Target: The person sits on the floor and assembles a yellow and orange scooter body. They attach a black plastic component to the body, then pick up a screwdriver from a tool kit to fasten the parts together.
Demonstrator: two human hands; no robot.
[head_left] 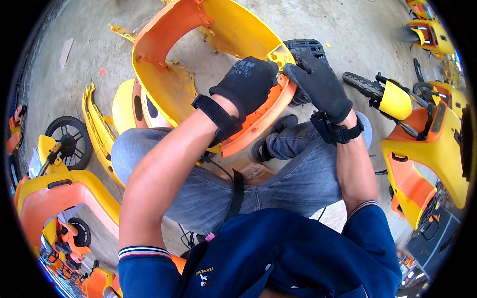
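Note:
A large yellow and orange vehicle body panel (248, 30), curved into an open ring, stands in front of my knees. Both hands, in black gloves, are at its right-hand corner, where a small yellow tab (279, 55) with holes meets the orange edge strip (261, 123). My left hand (246, 82) is closed in a fist just inside that corner; whatever its fingers hold is hidden. Against the corner from outside rests my right hand (322, 85), its thumb side on the rim and its other fingers partly out of sight, gripping the panel.
Behind my right hand lies a black gridded plastic piece (305, 47). Yellow trim pieces (97, 126) lie on the concrete floor at left, near a black wheel (69, 141). Yellow-orange two-wheelers (422, 144) stand at right. A cable (218, 166) runs by my left thigh.

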